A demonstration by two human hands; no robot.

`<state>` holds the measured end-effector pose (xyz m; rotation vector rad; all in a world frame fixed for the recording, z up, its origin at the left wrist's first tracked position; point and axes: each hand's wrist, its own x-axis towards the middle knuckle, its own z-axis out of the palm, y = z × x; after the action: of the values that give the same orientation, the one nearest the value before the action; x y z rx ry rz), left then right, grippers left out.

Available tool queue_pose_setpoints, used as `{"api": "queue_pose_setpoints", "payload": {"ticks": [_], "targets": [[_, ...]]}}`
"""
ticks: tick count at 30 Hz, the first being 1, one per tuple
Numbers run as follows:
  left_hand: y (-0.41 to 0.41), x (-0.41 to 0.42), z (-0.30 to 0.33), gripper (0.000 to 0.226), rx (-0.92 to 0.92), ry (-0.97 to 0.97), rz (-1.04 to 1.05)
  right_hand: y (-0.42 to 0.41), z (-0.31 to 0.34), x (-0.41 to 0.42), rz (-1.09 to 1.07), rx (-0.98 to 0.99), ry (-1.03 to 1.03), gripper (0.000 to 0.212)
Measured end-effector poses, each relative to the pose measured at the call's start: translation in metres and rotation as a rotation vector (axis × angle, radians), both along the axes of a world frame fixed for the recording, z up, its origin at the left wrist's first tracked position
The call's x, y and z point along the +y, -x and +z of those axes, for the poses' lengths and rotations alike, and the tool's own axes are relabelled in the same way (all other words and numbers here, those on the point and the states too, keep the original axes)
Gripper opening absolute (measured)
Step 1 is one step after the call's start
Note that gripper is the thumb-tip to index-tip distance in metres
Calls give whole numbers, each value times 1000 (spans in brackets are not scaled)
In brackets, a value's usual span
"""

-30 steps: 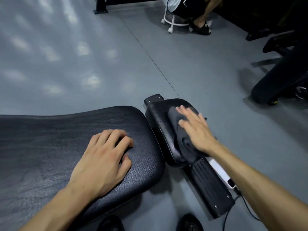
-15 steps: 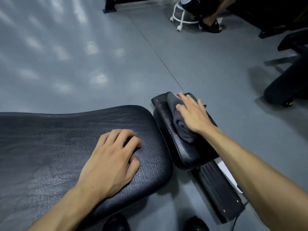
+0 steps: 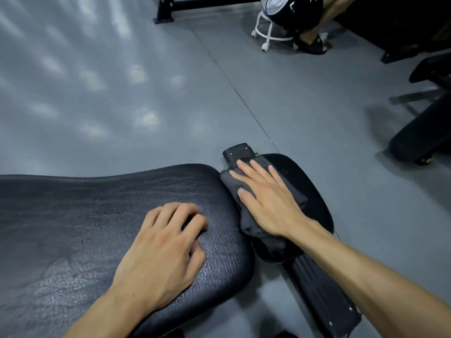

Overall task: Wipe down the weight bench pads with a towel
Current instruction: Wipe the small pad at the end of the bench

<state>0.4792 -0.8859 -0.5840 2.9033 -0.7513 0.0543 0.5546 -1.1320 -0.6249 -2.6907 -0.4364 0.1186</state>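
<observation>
Towel (image 3: 246,215) — dark grey and bunched into folds — lies on the small black seat pad (image 3: 310,191), along the pad's left edge, just beside the gap to the long pad. Your right hand (image 3: 266,203) lies flat on top of it, fingers straight and slightly spread, pressing the cloth down onto the pad; nothing is pinched, the grip is a flat press. The fingertips reach toward the far end of the pad, close to a black bracket (image 3: 238,151) that sticks out there.

Your left hand (image 3: 163,250) rests on the long black back pad (image 3: 73,228), near its rounded end. Its fingers are curled under, knuckles raised, tips touching the textured vinyl, and it holds nothing. The surface of this pad shows a creased, leathery grain.

Below the seat pad a ribbed black plate (image 3: 319,291) runs toward the lower right, partly under your right forearm.

Around the bench lies a grey floor (image 3: 97,93) with soft patches of light and a thin seam running diagonally. At the top, another person's legs (image 3: 314,25) sit beside a white rolling stool (image 3: 268,32). Dark gym equipment (image 3: 424,132) stands at the right edge, and a black frame foot (image 3: 166,13) at the top centre.
</observation>
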Motion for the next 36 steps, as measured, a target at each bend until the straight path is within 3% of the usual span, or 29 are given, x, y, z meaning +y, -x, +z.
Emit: {"api": "queue_pose_setpoints", "payload": {"ticks": [6,10,16,20,24,30,36], "targets": [[0,0,-1,21,2,7,1,-90,-2,32,-106,81,109,35],[2,0,0,20,7,18,12,-112,-5,-12,-298,178,151,47],[1,1,-1,19,9,16,11,-92,-21,-84,-680,286,-151,60],[0,1,-2,18,1,19,1,-43,-25,-99,-763,250,-172,54],[-1,1,-3,20,5,21,1,-35,-28,-91,-711,167,-79,44],[-3,0,-5,18,-9,21,-5,-89,-28,-74,-568,179,45,55],[-1,-2,-4,19,-29,4,0,8,-20,-57,-353,75,22,70]]}}
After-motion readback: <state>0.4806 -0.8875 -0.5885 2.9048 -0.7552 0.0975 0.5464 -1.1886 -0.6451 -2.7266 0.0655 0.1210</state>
